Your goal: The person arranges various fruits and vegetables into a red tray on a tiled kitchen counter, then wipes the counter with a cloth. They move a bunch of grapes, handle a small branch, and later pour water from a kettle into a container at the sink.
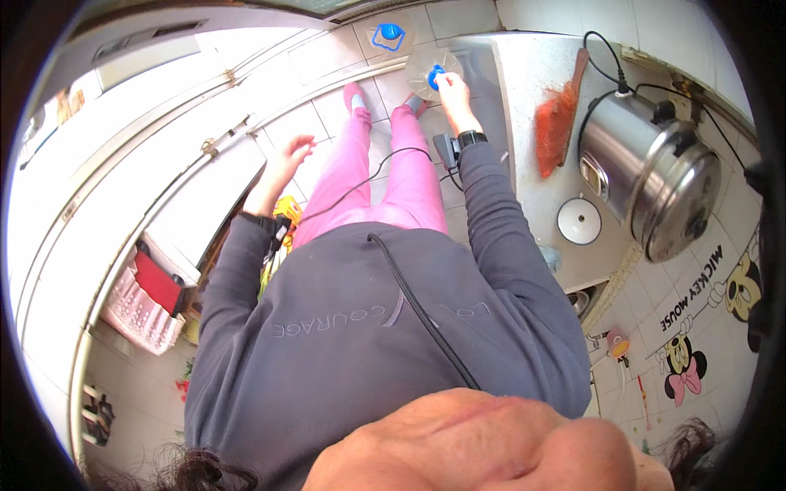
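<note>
The right hand (453,82) is reaching well out in front of the body and pinching the blue knob (435,77) at the middle of a clear round lid (427,69) — fingers closed on the knob, so the lid is hanging flat beneath the grip with its rim free, which looks like the natural way to carry a disc like this without touching its face. The lid is being held in the air over the tiled floor (327,106), just beside the near corner of the steel counter (524,74), and not resting on anything that can be seen. A black band is sitting on the right wrist, and a small dark device is hanging just below it. The left hand (293,153) is lifted out to the side with loosely curled fingers, gripping nothing — it seems to be serving as a counterweight while the other arm is stretching. A thin black cable is running down the front of the grey sweatshirt and across the pink trousers. On the floor beyond the lid another blue-topped square piece (388,35) is lying on a tile, apart from the hand. On the counter a steel cooker pot (655,180) is standing plugged in, with a small white round lid (580,221) just beside it and an orange brush (557,119) lying nearby. A pink basket (139,315) is sitting low to the left.
</note>
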A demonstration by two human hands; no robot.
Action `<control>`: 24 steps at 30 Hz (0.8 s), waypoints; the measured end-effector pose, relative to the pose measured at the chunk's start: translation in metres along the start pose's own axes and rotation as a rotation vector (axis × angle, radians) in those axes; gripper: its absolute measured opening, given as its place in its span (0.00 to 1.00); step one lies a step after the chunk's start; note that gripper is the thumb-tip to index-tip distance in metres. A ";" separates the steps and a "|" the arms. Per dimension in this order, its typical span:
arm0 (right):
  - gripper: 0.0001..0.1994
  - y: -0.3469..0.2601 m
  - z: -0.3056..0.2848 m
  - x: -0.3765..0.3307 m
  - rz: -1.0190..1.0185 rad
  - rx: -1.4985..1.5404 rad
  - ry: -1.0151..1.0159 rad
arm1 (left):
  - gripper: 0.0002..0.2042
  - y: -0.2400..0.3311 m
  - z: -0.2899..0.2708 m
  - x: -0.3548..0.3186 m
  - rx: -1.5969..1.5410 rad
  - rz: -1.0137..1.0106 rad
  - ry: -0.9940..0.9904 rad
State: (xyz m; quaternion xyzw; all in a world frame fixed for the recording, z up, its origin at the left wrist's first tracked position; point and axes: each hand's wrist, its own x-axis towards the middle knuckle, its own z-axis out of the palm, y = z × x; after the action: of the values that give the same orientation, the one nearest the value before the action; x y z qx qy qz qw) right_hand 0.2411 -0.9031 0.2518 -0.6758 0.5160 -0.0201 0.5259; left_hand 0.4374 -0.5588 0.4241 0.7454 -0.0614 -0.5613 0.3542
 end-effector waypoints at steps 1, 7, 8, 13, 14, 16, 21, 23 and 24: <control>0.14 0.002 0.009 0.018 0.001 0.001 0.005 | 0.18 -0.004 -0.006 -0.003 0.001 -0.050 0.015; 0.14 0.015 0.043 0.085 0.004 -0.027 0.015 | 0.18 -0.025 -0.028 0.002 -0.066 -0.249 0.038; 0.14 0.016 0.045 0.096 0.004 -0.009 0.014 | 0.18 -0.027 -0.028 0.006 -0.063 -0.260 0.033; 0.14 0.026 0.062 0.155 0.057 -0.015 0.037 | 0.17 -0.028 -0.016 0.017 -0.099 -0.311 0.027; 0.14 0.030 0.066 0.165 0.074 0.001 0.064 | 0.17 -0.028 -0.013 0.017 -0.122 -0.304 0.030; 0.13 0.039 0.075 0.181 0.124 0.038 0.102 | 0.17 -0.028 -0.007 0.019 -0.140 -0.303 0.008; 0.14 0.054 0.091 0.218 0.208 0.212 0.165 | 0.17 -0.028 0.000 0.022 -0.169 -0.399 0.012; 0.14 0.057 0.094 0.230 0.193 0.228 0.197 | 0.17 -0.028 0.000 0.023 -0.177 -0.427 0.021; 0.15 0.057 0.095 0.236 0.247 0.235 0.218 | 0.16 -0.027 0.000 0.024 -0.173 -0.453 0.028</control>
State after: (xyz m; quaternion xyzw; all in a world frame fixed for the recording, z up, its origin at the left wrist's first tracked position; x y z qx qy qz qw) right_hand 0.3668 -1.0018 0.0456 -0.5353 0.6429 -0.0888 0.5405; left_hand 0.4376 -0.5505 0.3888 0.7147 0.1607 -0.6193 0.2826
